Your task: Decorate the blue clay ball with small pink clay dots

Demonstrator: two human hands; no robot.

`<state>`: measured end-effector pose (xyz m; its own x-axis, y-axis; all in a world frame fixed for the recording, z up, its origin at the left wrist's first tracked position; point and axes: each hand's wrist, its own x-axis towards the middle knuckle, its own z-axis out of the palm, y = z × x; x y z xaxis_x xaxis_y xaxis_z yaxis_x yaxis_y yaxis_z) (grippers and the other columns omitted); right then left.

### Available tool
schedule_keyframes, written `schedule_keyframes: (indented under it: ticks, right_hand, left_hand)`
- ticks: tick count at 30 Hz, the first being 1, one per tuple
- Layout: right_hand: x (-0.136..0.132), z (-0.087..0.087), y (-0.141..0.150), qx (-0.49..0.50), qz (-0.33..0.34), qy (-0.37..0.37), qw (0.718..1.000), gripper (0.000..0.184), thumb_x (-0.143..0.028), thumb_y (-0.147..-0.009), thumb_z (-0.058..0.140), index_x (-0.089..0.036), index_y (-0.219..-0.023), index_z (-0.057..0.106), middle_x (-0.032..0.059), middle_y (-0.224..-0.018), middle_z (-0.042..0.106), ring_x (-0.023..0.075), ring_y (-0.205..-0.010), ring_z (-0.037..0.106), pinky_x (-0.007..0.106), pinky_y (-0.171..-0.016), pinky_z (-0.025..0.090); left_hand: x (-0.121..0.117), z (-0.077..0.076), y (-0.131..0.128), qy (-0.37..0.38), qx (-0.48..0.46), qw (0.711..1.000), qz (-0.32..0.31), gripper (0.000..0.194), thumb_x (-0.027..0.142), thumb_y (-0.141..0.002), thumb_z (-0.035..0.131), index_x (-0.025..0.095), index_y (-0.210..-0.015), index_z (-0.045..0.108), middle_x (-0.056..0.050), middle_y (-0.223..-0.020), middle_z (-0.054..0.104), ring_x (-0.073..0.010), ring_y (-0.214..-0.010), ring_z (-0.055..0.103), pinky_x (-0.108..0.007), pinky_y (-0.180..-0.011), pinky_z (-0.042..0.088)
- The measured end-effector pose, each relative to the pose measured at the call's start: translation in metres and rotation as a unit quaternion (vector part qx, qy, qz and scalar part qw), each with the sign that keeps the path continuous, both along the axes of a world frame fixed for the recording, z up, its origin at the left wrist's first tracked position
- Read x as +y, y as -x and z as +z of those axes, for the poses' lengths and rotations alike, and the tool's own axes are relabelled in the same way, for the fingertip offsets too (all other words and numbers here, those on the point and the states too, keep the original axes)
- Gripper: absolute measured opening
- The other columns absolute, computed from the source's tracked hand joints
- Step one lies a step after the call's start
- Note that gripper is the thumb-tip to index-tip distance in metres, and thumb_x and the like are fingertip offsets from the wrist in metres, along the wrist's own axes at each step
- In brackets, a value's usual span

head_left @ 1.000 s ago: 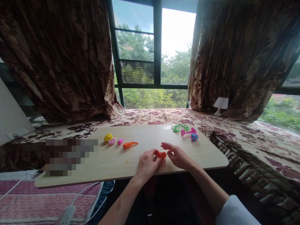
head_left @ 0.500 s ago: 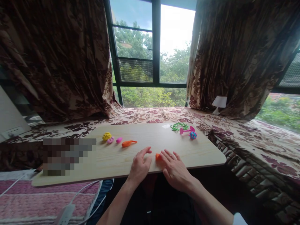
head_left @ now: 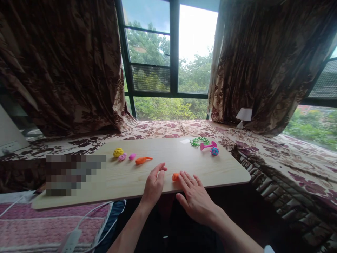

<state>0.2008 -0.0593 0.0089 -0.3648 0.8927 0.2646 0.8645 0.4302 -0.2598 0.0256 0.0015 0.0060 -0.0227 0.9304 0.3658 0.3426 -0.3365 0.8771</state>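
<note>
An orange lump (head_left: 175,177), which looks like modelling clay, lies near the front edge of the table (head_left: 118,182). Over its right part my right hand (head_left: 193,193) rests palm down with fingers stretched out, hiding some of it. My left hand (head_left: 154,181) is to the left of the lump, apart from it, fingers loosely extended and nothing in them. Farther up the table lies a second orange piece (head_left: 142,160) with a thin tail. Left of that are a small bright pink lump (head_left: 132,156), a paler pink lump (head_left: 122,156) and a yellow lump (head_left: 118,152).
A green stringy tangle (head_left: 199,141), a pink dumbbell-shaped piece (head_left: 208,146) and a blue knobbly ball (head_left: 215,151) sit at the table's far right. The left end of the table is blurred out. A white lamp (head_left: 244,114) stands on the window ledge beyond.
My left hand has let go of the orange lump and drawn back left. The right hand has come down flat over the lump and slid slightly toward me. The view has shifted a little.
</note>
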Motion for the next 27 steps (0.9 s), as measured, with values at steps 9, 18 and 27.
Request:
schedule_keyframes:
  ticks: [9,18,27]
  right_hand:
    - [0.024,0.006,0.004,0.006,-0.003,0.027,1.000,0.068,-0.056,-0.087,0.027,-0.015,-0.140,0.019,0.0098,-0.145,0.019,0.0221,-0.134,0.014,0.044,-0.107,0.008]
    - [0.005,0.001,0.003,0.008,-0.004,0.018,1.000,0.065,-0.055,-0.088,0.025,-0.017,-0.140,0.018,0.0081,-0.146,0.017,0.0222,-0.134,0.013,0.044,-0.107,0.005]
    - [0.007,-0.001,0.001,0.003,0.003,0.007,1.000,0.067,-0.056,-0.087,0.026,-0.017,-0.141,0.015,0.0081,-0.146,0.017,0.0201,-0.134,0.012,0.043,-0.107,0.003]
  left_hand:
    - [-0.001,0.003,0.002,-0.011,-0.014,1.000,0.011,0.036,0.032,-0.081,0.040,0.018,-0.110,0.057,-0.004,-0.100,0.065,-0.0196,-0.101,0.054,-0.035,-0.093,0.035]
    - [-0.002,0.001,0.000,-0.012,-0.011,1.000,0.012,0.034,0.032,-0.082,0.039,0.019,-0.109,0.056,-0.004,-0.098,0.064,-0.0188,-0.101,0.053,-0.034,-0.095,0.034]
    - [0.000,0.000,0.001,-0.010,-0.006,1.000,0.009,0.034,0.033,-0.082,0.039,0.020,-0.109,0.056,-0.003,-0.098,0.064,-0.0190,-0.102,0.053,-0.034,-0.095,0.033]
